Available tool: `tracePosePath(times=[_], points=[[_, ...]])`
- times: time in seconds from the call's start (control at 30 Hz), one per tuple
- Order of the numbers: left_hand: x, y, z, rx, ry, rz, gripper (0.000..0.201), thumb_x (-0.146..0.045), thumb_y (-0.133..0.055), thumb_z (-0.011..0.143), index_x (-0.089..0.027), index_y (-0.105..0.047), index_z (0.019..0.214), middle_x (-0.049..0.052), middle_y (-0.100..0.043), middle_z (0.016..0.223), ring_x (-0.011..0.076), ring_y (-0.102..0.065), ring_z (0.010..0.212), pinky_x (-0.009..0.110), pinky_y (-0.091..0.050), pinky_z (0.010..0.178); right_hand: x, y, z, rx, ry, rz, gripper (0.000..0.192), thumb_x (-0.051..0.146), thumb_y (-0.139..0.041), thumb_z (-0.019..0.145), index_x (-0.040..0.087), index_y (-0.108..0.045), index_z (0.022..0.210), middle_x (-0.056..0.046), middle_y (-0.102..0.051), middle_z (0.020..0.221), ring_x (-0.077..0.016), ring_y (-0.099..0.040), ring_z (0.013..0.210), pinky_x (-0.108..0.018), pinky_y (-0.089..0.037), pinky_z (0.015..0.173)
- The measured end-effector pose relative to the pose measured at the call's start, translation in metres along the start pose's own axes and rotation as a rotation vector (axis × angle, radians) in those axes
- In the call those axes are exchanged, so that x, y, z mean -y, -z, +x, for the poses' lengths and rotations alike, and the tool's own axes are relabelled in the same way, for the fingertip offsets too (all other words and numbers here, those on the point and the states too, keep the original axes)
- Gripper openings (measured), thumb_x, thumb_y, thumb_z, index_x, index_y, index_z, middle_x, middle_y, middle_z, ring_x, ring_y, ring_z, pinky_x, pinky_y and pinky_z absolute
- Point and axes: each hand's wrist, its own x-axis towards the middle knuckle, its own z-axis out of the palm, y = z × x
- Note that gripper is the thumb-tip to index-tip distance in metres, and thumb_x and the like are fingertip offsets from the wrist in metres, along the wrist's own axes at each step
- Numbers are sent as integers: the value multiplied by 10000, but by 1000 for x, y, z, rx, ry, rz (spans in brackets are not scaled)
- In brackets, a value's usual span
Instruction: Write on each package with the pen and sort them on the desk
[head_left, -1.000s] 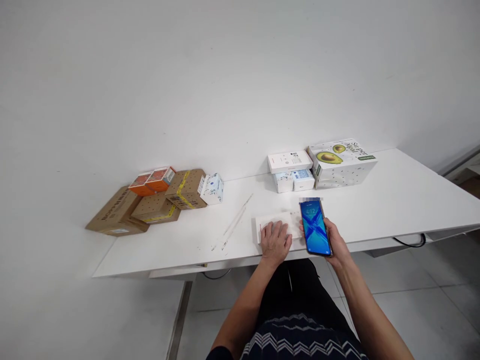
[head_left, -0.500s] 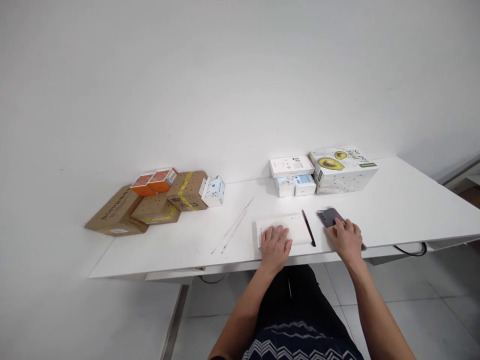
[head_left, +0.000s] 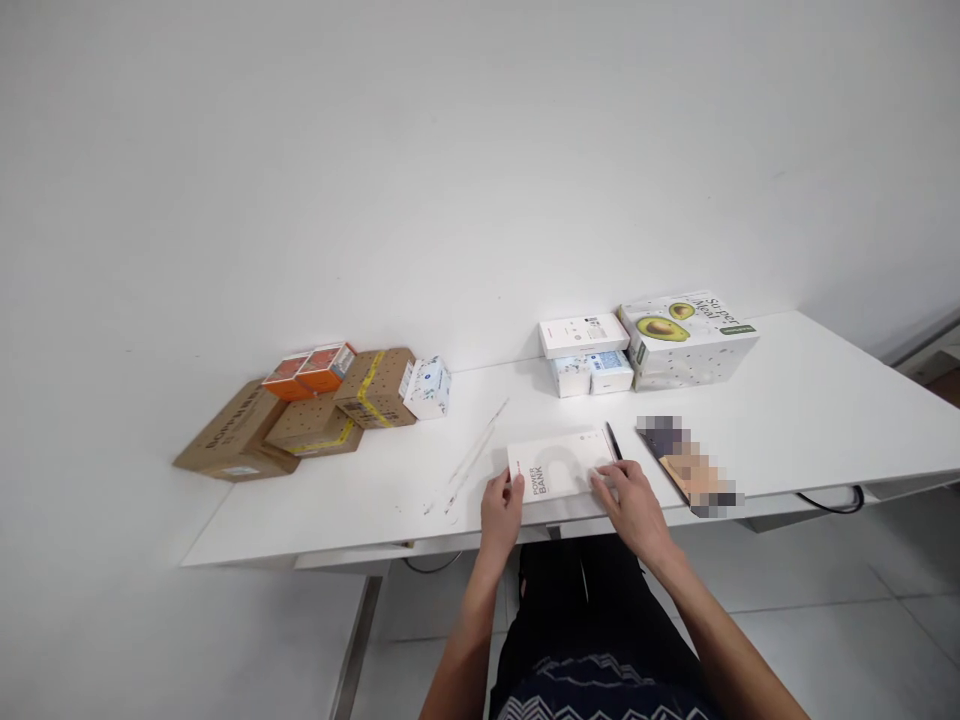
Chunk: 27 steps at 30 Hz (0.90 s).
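A flat white power bank box [head_left: 562, 465], printed "POWER BANK", lies near the table's front edge. My left hand [head_left: 501, 510] grips its left end, the thumb on top and the fingers curled along the side. At the other end, my right hand [head_left: 632, 508] holds the right edge between thumb and fingers. A black pen [head_left: 614, 440] lies just beyond the right hand, its near part hidden by that hand. Farther right is a phone [head_left: 664, 440], largely blurred by pixelation, touched by neither hand.
Against the wall at back right, a white box [head_left: 581, 333] rests on two small blue-and-white boxes [head_left: 611, 372], beside an avocado-printed carton [head_left: 694, 345]. At left stand brown cartons [head_left: 311, 425], two orange boxes [head_left: 311, 370] and another small white box [head_left: 430, 388]. The white table [head_left: 465, 440] has dark streaks.
My right hand has left the phone and moved left onto the box's right end. My left hand has slid from the box's top to its left end, uncovering the lettering.
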Motion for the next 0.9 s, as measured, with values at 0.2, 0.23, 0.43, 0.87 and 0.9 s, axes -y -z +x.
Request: tracePosePath(times=[0.2, 0.23, 0.43, 0.87, 0.9], points=[[-4, -10, 12, -27, 171, -498, 612, -560, -653, 731, -147, -573, 1176, 124, -650, 1044, 204, -635, 857, 300, -532, 670, 17, 2, 1, 48, -1, 500, 345, 493, -455, 896, 197, -606, 991, -75, -583, 955, -158, -569, 707, -293, -481, 635], [-3, -8, 15, -53, 207, -543, 636, -562, -679, 703, -147, -570, 1173, 120, -652, 1025, 204, -635, 849, 291, -536, 636, 18, 3, 0, 80, -24, 545, 346, 503, -451, 895, 197, -612, 898, -55, -593, 866, -155, -562, 682, -284, -472, 615], [-9, 5, 13, -172, 284, -829, 647, -537, -716, 681, -166, -519, 1173, 111, -655, 1018, 217, -654, 891, 294, -561, 641, 18, 0, 0, 359, -233, 843, 385, 554, -539, 825, 187, -621, 909, -11, -624, 760, -119, -540, 529, -245, -424, 462], [-15, -1, -10, -150, 5, -632, 513, -573, -550, 818, -167, -552, 1131, 92, -621, 991, 141, -627, 723, 315, -542, 689, 32, 22, 89, -15, -405, 1504, 241, 293, -753, 714, 166, -548, 718, -7, -659, 642, -112, -659, 565, -178, -567, 563], [-13, 2, -10, -164, 16, -600, 500, -574, -554, 812, -165, -575, 1097, 85, -632, 956, 143, -622, 712, 307, -536, 674, 31, 30, 108, -40, -419, 1499, 217, 282, -730, 742, 160, -552, 719, -10, -652, 621, -110, -655, 553, -167, -565, 545]])
